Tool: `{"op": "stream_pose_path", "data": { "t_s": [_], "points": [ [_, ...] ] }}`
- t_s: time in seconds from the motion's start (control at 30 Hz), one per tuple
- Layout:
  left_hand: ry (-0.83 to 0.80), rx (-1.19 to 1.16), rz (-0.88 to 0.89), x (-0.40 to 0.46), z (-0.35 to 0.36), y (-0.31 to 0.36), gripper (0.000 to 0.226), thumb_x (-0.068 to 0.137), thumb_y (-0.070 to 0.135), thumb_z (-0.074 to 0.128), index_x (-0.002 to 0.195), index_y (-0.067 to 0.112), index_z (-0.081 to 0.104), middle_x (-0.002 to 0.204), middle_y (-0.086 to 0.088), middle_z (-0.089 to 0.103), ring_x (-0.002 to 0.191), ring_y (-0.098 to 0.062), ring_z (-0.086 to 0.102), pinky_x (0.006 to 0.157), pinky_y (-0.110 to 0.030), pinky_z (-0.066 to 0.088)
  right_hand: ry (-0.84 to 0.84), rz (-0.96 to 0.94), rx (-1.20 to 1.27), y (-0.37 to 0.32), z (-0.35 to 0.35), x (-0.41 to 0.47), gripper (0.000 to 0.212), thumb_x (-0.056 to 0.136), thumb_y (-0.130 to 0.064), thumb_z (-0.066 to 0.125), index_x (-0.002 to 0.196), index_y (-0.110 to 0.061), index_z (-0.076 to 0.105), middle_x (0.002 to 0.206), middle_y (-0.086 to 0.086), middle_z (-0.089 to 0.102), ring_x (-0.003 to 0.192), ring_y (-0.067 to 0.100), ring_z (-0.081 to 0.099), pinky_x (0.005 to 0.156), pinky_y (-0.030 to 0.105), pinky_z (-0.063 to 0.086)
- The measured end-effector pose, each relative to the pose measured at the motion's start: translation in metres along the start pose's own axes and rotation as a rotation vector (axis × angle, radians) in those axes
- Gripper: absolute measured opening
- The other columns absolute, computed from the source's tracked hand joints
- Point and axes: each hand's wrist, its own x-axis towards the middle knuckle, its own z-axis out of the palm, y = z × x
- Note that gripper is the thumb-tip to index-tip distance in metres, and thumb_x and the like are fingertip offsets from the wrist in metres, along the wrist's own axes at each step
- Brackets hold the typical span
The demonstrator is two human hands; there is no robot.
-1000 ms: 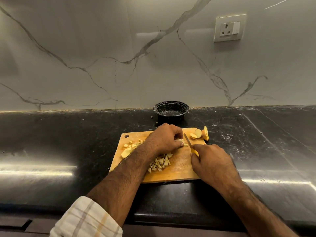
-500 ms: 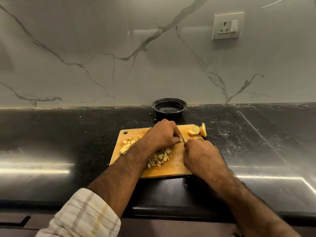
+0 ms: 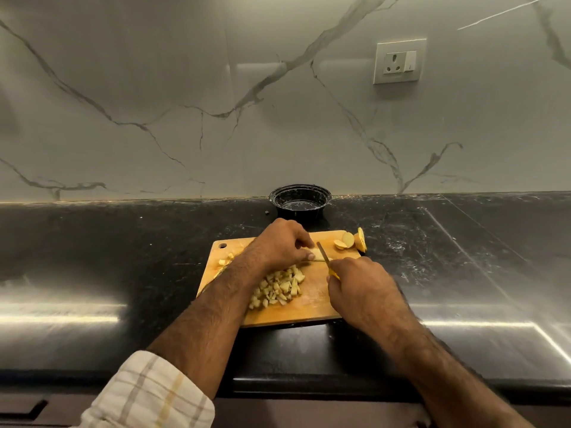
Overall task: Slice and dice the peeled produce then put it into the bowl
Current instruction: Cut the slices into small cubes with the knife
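Observation:
A wooden cutting board (image 3: 312, 307) lies on the black counter. My left hand (image 3: 279, 244) pinches pale slices of peeled produce (image 3: 315, 254) against the board. In my right hand (image 3: 360, 288) I grip a yellow-handled knife (image 3: 323, 252), its blade slanting across those slices just right of my left fingertips. A pile of diced pieces (image 3: 279, 288) sits mid-board below my left hand. Round slices (image 3: 347, 240) rest at the board's far right corner. A few bits (image 3: 225, 260) lie at the left edge. The black bowl (image 3: 300, 200) stands behind the board.
The marble wall rises right behind the bowl, with a socket plate (image 3: 399, 61) at upper right. The black counter (image 3: 92, 257) stretches to both sides of the board. The counter's front edge runs just below the board.
The knife blade has come back into sight, drawn slightly away from my left fingers after being tucked close against them. My left hand stays on the slices.

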Motion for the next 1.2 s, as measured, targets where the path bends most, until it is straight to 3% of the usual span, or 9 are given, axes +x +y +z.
{"op": "stream_pose_path", "data": {
  "t_s": [0.2,0.37,0.47,0.6,0.67,0.77,0.93,1.1,1.2],
  "points": [
    [-0.009,-0.018,0.016,0.004,0.007,0.007,0.005,0.089,0.02,0.083,0.093,0.022,0.083,0.094,0.015,0.071,0.089,-0.004,0.068,0.081,-0.024,0.061,-0.026,0.01,-0.04,-0.011,0.008,0.025,0.025,0.101,-0.032,0.052,0.12,-0.023,0.066,0.112,0.003,0.066,0.101,0.024,0.062,0.084,0.039,0.053],
    [0.005,0.054,-0.001,0.006,0.009,0.012,0.003,0.09,0.023,0.081,0.092,0.021,0.083,0.093,0.011,0.073,0.086,-0.005,0.067,0.079,-0.025,0.062,-0.093,-0.002,-0.071,-0.013,0.004,0.021,0.021,0.099,-0.025,0.057,0.117,-0.023,0.067,0.108,0.001,0.063,0.101,0.023,0.061,0.086,0.039,0.054],
    [0.008,0.052,-0.011,0.006,0.009,0.013,0.006,0.091,0.024,0.082,0.096,0.021,0.083,0.095,0.011,0.073,0.089,-0.005,0.066,0.083,-0.027,0.061,-0.092,-0.022,-0.074,-0.003,0.004,0.002,0.019,0.098,-0.024,0.056,0.113,-0.025,0.068,0.091,-0.005,0.055,0.09,0.02,0.058,0.087,0.039,0.057],
    [-0.014,0.001,-0.02,0.003,0.005,0.009,0.008,0.091,0.023,0.082,0.099,0.022,0.083,0.096,0.012,0.074,0.092,-0.005,0.067,0.089,-0.029,0.061,-0.085,-0.025,-0.007,0.011,-0.005,-0.014,0.025,0.1,-0.032,0.056,0.122,-0.029,0.067,0.103,-0.005,0.062,0.094,0.016,0.061,0.085,0.037,0.058],
    [-0.044,-0.059,-0.027,0.001,0.0,0.002,0.013,0.091,0.023,0.082,0.104,0.023,0.082,0.101,0.013,0.075,0.097,-0.003,0.068,0.092,-0.028,0.06,0.0,-0.03,0.048,0.015,-0.008,-0.011,0.027,0.102,-0.037,0.055,0.124,-0.03,0.068,0.098,-0.006,0.064,0.087,0.013,0.061,0.076,0.034,0.057],
    [-0.006,-0.114,-0.036,-0.002,-0.01,-0.01,0.021,0.09,0.021,0.083,0.11,0.025,0.08,0.108,0.012,0.073,0.102,-0.003,0.067,0.095,-0.026,0.057,0.093,-0.042,0.082,0.009,-0.005,-0.001,0.029,0.103,-0.038,0.052,0.124,-0.028,0.069,0.103,-0.004,0.067,0.089,0.015,0.062,0.079,0.036,0.058],
    [0.0,-0.069,-0.051,-0.001,-0.003,-0.006,0.011,0.087,0.026,0.086,0.097,0.024,0.082,0.096,0.015,0.072,0.092,-0.002,0.068,0.088,-0.027,0.061,-0.004,-0.019,0.018,-0.009,0.001,0.021,0.032,0.104,-0.038,0.05,0.129,-0.027,0.065,0.114,0.001,0.067,0.102,0.021,0.063,0.089,0.041,0.059],
    [0.003,0.037,-0.031,0.006,0.004,0.002,0.004,0.089,0.025,0.083,0.092,0.022,0.084,0.089,0.013,0.073,0.085,-0.003,0.068,0.082,-0.028,0.063,-0.067,-0.018,-0.019,-0.011,0.007,0.028,0.028,0.102,-0.033,0.053,0.124,-0.025,0.068,0.106,0.001,0.066,0.098,0.02,0.063,0.086,0.039,0.059],
    [0.007,0.078,-0.038,0.008,0.004,0.004,0.005,0.089,0.026,0.083,0.092,0.022,0.084,0.09,0.012,0.073,0.087,-0.004,0.065,0.083,-0.029,0.061,-0.109,-0.036,-0.031,-0.008,0.003,0.022,0.027,0.101,-0.028,0.056,0.126,-0.024,0.067,0.113,0.002,0.065,0.102,0.021,0.062,0.087,0.037,0.057]
  ]
}}
